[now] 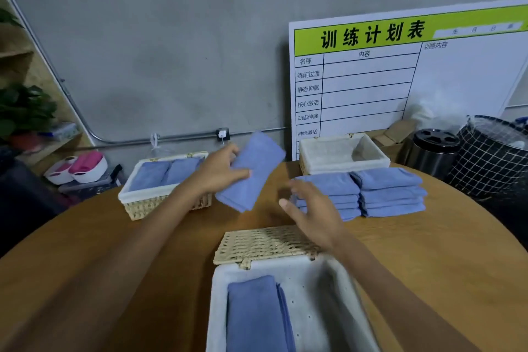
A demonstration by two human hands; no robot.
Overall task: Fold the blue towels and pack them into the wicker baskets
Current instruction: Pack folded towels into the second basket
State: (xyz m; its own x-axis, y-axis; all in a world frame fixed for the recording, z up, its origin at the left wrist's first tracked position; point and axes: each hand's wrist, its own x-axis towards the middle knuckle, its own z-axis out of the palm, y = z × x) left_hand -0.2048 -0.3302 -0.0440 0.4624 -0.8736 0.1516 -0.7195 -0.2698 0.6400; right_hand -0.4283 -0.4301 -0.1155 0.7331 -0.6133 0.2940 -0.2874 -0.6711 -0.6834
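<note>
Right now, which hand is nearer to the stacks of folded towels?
Right. The right hand hovers open at the stacks of folded towels, while the left hand holds another folded towel further left.

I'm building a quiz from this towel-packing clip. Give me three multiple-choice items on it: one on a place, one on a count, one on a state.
1. Where is the basket with no towels?
A. far right of the table
B. nearest the camera
C. far left

2. How many wicker baskets are on the table?
A. two
B. three
C. four

3. What is the left hand doing?
A. resting flat on the table
B. gripping a folded towel
C. holding a basket lid

Answers:
1 A: the empty basket stands behind the towel stacks.
2 B: also the left basket and near basket.
3 B: the left hand holds the folded towel in the air.
</note>
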